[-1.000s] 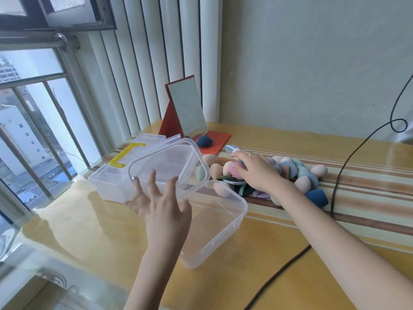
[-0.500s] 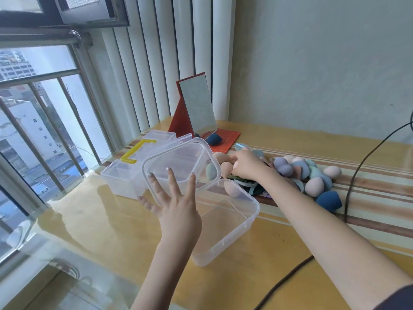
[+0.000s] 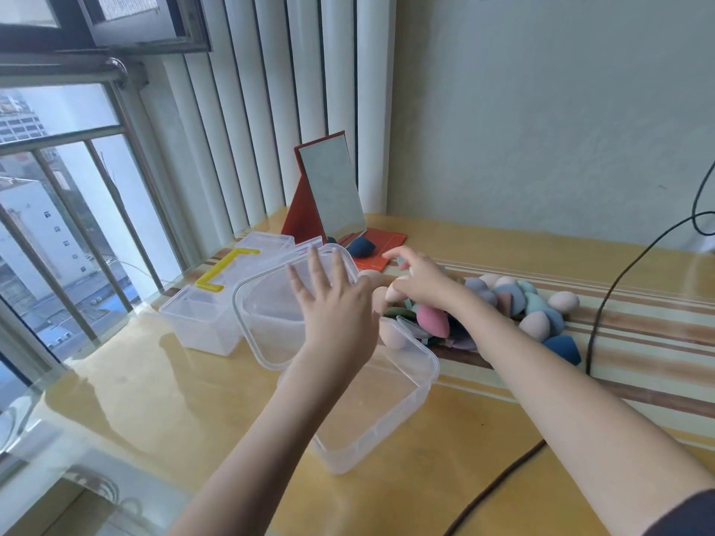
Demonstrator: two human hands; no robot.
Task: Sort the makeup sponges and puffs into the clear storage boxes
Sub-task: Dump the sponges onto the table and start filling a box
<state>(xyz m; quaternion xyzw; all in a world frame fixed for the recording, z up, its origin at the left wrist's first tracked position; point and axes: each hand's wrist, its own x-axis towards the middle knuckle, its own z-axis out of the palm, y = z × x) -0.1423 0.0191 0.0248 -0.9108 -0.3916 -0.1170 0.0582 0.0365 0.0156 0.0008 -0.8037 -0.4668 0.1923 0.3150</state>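
**Inspector A:** Left hand (image 3: 336,303)?

**Inspector B:** Raised, fingers (image 3: 314,265) straight and spread against the tilted clear lid (image 3: 271,303). The lid leans over the far end of the open clear box (image 3: 387,412) on the bench (image 3: 154,400).

**Inspector A:** Right hand (image 3: 419,282)?

**Inspector B:** Over the near edge of the sponge pile (image 3: 514,307), fingers loosely curled. A beige sponge (image 3: 394,290) sits at the fingertips; whether it is pinched, I cannot tell.

**Inspector A:** Location of the sponges?

**Inspector B:** Heaped on the striped part of the bench, just beyond the open box. A pink sponge (image 3: 431,321) lies below the right wrist; a dark blue sponge (image 3: 563,348) is at the pile's near right edge.

**Inspector A:** Other items?

**Inspector B:** A second clear box with a yellow handle (image 3: 224,270) left of the lid; a red folding mirror (image 3: 329,191) behind, another dark blue sponge (image 3: 360,247) on its base; a black cable (image 3: 603,303) at right.
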